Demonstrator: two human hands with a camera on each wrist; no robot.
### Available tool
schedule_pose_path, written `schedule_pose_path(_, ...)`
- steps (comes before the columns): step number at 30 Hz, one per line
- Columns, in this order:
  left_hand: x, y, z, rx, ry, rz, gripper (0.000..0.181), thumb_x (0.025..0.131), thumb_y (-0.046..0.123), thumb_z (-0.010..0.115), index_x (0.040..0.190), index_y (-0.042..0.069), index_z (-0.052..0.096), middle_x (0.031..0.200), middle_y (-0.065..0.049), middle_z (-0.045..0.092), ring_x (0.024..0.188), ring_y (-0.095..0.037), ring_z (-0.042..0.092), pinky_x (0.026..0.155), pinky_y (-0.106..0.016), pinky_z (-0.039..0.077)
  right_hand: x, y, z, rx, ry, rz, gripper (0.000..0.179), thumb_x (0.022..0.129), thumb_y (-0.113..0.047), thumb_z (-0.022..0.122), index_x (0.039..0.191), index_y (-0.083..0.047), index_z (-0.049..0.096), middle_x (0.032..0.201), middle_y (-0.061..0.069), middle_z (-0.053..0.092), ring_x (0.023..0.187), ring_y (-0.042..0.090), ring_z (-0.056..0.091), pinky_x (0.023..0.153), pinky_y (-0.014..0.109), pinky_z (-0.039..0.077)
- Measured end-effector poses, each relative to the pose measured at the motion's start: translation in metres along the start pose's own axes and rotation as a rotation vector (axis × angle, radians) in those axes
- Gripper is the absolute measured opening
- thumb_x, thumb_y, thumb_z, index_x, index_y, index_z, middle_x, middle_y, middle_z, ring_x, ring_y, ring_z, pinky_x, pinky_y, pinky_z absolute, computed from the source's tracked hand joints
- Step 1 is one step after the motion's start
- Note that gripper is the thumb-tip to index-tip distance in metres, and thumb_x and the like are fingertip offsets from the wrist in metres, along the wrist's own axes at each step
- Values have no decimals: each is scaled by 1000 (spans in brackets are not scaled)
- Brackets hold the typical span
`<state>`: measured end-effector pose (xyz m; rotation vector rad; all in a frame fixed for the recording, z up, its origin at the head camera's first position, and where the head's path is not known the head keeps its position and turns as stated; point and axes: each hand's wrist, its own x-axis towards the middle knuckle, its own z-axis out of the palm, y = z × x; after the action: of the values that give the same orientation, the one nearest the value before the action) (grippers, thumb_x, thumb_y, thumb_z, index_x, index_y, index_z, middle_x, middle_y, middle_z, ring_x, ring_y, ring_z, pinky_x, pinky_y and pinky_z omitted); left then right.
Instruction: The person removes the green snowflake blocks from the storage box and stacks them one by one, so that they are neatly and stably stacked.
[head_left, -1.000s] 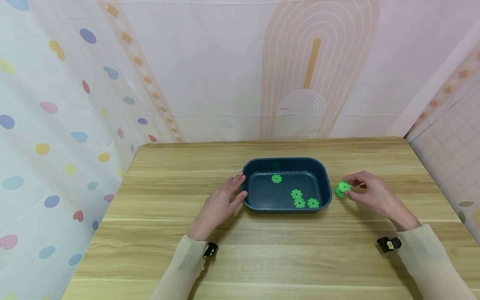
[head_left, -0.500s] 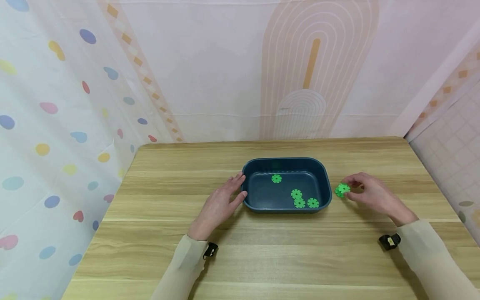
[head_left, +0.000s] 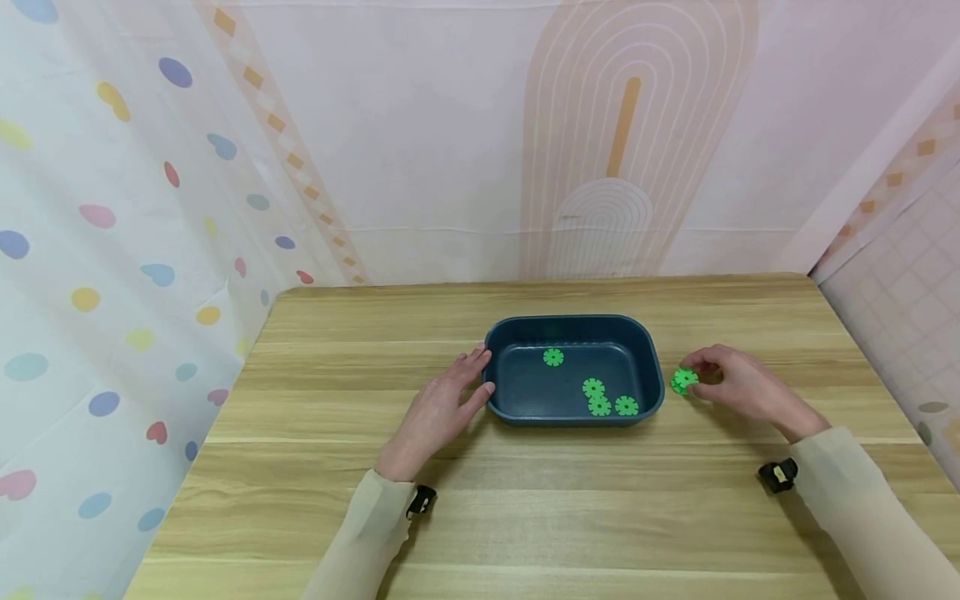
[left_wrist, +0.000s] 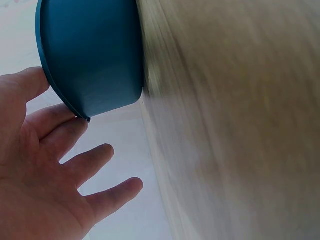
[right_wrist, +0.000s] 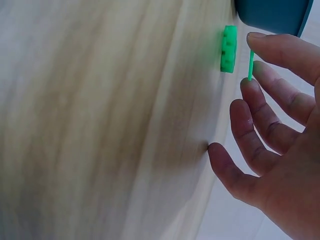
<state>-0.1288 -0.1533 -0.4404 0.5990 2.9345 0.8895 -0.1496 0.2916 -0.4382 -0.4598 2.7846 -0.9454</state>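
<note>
My left hand point(head_left: 438, 408) rests with extended fingers at the left rim of a dark blue rectangular bin point(head_left: 573, 421). In the left wrist view its thumb and fingertips meet the bin's rim. Thumb and fingers of my right hand point(head_left: 750, 392) pinch a thin green notched disc point(right_wrist: 251, 66) by its edges. That disc hovers just over a short stack of green discs point(right_wrist: 229, 49) on the table, right of the bin. From the head view it covers most of the stack. Inside the bin lie several more green discs point(head_left: 553, 357).
The wood-grain table point(head_left: 525, 517) reaches back to a patterned curtain point(head_left: 435, 150). A dotted curtain point(head_left: 127, 292) hangs along the left side. Black wrist cameras point(head_left: 777, 476) are strapped below both hands.
My right hand has shifted slightly left and down, bringing the pinched disc more squarely over the stack. The left hand, bin and discs inside it stay put.
</note>
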Motion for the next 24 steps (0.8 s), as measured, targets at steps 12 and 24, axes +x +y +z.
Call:
schedule_pose_path(12, 0, 0, 0, 0, 1, -5, 56, 108, 35, 57, 158, 13, 44, 165, -3, 37, 150, -32, 36, 117, -57, 36, 0, 0, 3, -12, -36, 15, 29, 92, -10, 77, 118, 0, 70, 112, 13, 68, 100, 28, 61, 88, 46, 52)
schedule_pose_path(24, 0, 0, 0, -3, -4, -4, 57, 108, 35, 57, 159, 13, 43, 165, -3, 36, 151, -31, 36, 117, -57, 35, 1, -1, 4, -11, -40, 13, 29, 92, -10, 77, 119, 0, 70, 115, 15, 68, 101, 29, 62, 90, 50, 53)
